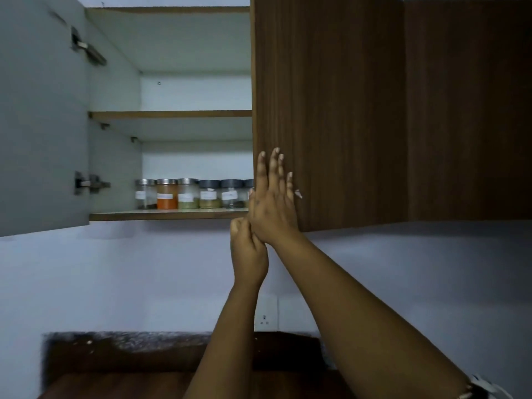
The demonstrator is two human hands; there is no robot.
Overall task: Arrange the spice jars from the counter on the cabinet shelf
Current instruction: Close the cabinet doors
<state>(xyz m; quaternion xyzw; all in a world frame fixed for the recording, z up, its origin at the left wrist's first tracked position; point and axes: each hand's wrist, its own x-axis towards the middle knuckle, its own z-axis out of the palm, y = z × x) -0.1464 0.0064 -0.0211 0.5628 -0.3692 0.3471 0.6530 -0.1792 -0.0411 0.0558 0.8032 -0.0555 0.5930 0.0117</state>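
Head view looks up at an open cabinet. Six spice jars (pixel 192 194) stand in a row on the bottom shelf (pixel 167 215), near its back edge. The row runs from the left side toward the right edge, where the last jar is half hidden behind the brown door (pixel 328 110).

That door is the thing to watch. The right hand (pixel 273 197) lies flat on it, fingers straight and close together, right at the door's lower left corner. It holds nothing. The left hand (pixel 247 249) is just below, curled into a loose fist under the door's bottom edge, touching the right wrist. I cannot tell if it grips the door.

The jars are just left of both hands, and the shelf's front right corner is closest. No jars show on the counter (pixel 121 381). The job looks nearly done.
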